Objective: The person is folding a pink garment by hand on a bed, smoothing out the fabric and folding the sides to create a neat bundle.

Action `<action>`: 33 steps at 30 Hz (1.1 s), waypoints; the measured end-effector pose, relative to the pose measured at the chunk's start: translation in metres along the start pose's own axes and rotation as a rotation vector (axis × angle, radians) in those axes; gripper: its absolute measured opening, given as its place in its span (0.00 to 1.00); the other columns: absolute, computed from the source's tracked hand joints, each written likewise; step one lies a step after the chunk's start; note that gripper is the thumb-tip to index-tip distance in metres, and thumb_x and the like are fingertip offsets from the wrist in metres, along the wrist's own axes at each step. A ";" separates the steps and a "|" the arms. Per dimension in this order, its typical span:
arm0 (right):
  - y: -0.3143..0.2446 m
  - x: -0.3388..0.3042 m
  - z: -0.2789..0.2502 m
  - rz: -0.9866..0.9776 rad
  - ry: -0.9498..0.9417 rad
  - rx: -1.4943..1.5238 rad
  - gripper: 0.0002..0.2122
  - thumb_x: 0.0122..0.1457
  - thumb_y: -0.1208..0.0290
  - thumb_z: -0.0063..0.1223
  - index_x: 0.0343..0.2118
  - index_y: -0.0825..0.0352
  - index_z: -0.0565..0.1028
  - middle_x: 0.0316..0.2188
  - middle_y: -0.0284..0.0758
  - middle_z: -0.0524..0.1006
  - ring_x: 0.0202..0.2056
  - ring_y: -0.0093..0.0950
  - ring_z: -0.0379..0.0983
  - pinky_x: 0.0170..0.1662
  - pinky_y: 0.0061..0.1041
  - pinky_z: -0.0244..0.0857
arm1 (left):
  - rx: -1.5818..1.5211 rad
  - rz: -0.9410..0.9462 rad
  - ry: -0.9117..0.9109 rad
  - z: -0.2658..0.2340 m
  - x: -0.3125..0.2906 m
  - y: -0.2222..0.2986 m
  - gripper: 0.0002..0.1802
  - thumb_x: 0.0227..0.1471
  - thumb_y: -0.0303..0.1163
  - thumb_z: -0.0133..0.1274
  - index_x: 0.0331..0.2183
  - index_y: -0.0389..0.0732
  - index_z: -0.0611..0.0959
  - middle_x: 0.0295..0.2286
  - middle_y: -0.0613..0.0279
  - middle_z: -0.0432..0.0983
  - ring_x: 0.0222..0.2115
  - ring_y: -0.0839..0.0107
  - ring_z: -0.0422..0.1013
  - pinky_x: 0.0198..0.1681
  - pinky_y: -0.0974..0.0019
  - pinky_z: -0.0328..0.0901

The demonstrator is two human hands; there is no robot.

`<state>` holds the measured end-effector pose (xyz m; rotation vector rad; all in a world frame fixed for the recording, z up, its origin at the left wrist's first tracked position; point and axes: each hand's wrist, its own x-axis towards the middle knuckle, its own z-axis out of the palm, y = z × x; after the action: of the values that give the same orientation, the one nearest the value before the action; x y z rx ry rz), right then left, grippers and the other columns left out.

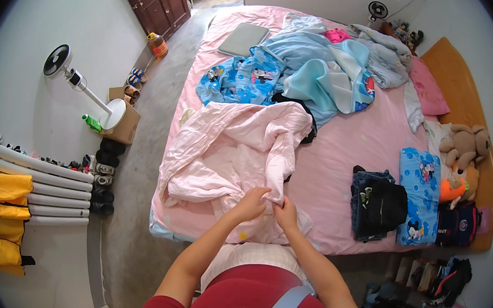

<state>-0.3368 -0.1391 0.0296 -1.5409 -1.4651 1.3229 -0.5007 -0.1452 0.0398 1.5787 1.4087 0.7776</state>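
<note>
A crumpled pale pink bedding cloth [224, 133] is spread over the near left part of the bed. My left hand [251, 204] is closed on its near edge, with the thumb toward the right. Close beside it, my right hand [285, 213] pinches a gathered fold of the same cloth. The two hands are a short gap apart, low over the bed's near side. Part of the cloth hangs toward me below my hands. Behind it lie a blue cartoon-print cloth [243, 75] and a rumpled light blue cover [311, 82].
Folded dark clothes [379, 207] and a folded blue print cloth [418, 196] lie on the right of the pink bed sheet [335, 163]. Plush toys [464, 144] rest by the wooden headboard [447, 73]. On the left are a white fan [83, 82], a radiator [62, 192] and shoes [106, 169].
</note>
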 end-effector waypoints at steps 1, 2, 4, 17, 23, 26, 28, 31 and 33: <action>0.002 0.002 -0.003 0.001 0.003 0.001 0.10 0.54 0.76 0.54 0.39 0.69 0.75 0.30 0.35 0.79 0.32 0.20 0.72 0.37 0.24 0.66 | -0.002 0.094 0.117 0.003 -0.007 -0.006 0.14 0.46 0.30 0.53 0.38 0.43 0.84 0.43 0.45 0.72 0.45 0.51 0.68 0.50 0.56 0.61; 0.004 0.005 -0.005 0.018 0.018 0.054 0.10 0.54 0.76 0.54 0.39 0.70 0.75 0.30 0.34 0.78 0.32 0.20 0.71 0.37 0.24 0.66 | -0.001 0.096 0.115 0.005 -0.014 -0.012 0.14 0.46 0.30 0.53 0.38 0.43 0.84 0.43 0.45 0.72 0.45 0.51 0.68 0.50 0.56 0.61; 0.016 0.012 -0.015 0.004 0.026 0.072 0.10 0.54 0.79 0.53 0.40 0.71 0.75 0.29 0.31 0.77 0.31 0.19 0.70 0.36 0.22 0.65 | 0.332 -0.111 -0.021 0.004 -0.025 -0.016 0.13 0.46 0.31 0.52 0.37 0.46 0.84 0.42 0.54 0.74 0.48 0.51 0.66 0.51 0.52 0.58; 0.043 0.006 -0.043 0.125 0.174 -0.062 0.28 0.53 0.67 0.58 0.57 0.65 0.63 0.50 0.52 0.70 0.50 0.47 0.68 0.52 0.36 0.62 | 0.274 -0.127 -0.075 0.040 -0.035 0.006 0.10 0.49 0.31 0.50 0.32 0.38 0.81 0.25 0.43 0.75 0.27 0.46 0.72 0.31 0.51 0.65; 0.007 -0.024 -0.040 -0.164 0.071 -0.327 0.32 0.50 0.67 0.59 0.60 0.61 0.61 0.64 0.48 0.50 0.65 0.50 0.40 0.65 0.45 0.40 | 0.246 -0.206 0.000 0.061 -0.045 0.024 0.10 0.48 0.30 0.49 0.30 0.36 0.81 0.25 0.42 0.75 0.27 0.45 0.72 0.31 0.50 0.65; 0.001 -0.028 -0.039 -0.120 -0.280 -0.858 0.26 0.47 0.72 0.58 0.53 0.57 0.71 0.64 0.38 0.52 0.65 0.48 0.44 0.61 0.59 0.38 | 0.259 -0.260 -0.015 0.066 -0.056 0.016 0.10 0.48 0.30 0.49 0.30 0.36 0.81 0.25 0.40 0.74 0.26 0.44 0.72 0.30 0.51 0.65; 0.002 -0.032 -0.041 -0.356 -0.267 -0.893 0.19 0.43 0.77 0.57 0.43 0.58 0.77 0.60 0.30 0.62 0.64 0.42 0.48 0.57 0.67 0.38 | 0.304 -0.175 -0.016 0.069 -0.068 -0.001 0.11 0.48 0.32 0.51 0.31 0.36 0.82 0.22 0.44 0.76 0.25 0.48 0.74 0.29 0.52 0.66; 0.023 -0.027 -0.038 -0.302 -0.476 -0.894 0.11 0.44 0.74 0.57 0.34 0.59 0.78 0.48 0.31 0.74 0.61 0.39 0.55 0.56 0.62 0.44 | 0.083 -0.311 -0.245 0.066 -0.081 -0.013 0.17 0.49 0.34 0.52 0.42 0.40 0.80 0.31 0.45 0.78 0.32 0.52 0.75 0.35 0.55 0.68; 0.037 -0.033 -0.039 -0.257 -0.524 -0.870 0.11 0.44 0.74 0.57 0.34 0.58 0.78 0.43 0.31 0.76 0.59 0.39 0.58 0.55 0.60 0.47 | -0.223 -0.474 -0.321 0.063 -0.085 -0.017 0.21 0.49 0.36 0.53 0.45 0.38 0.78 0.35 0.44 0.77 0.36 0.54 0.74 0.37 0.58 0.69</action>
<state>-0.2844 -0.1700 0.0151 -1.4349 -2.7229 1.0102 -0.4668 -0.2408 0.0048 1.0789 1.3310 0.3622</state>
